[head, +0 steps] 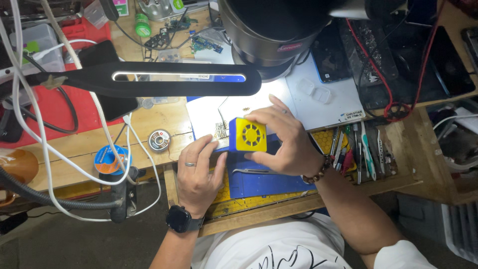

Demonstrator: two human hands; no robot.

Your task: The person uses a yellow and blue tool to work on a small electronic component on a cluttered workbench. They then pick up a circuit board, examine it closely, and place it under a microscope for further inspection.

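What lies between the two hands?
In the head view, a small yellow and blue fan block sits between the left hand and right hand; both touch it.
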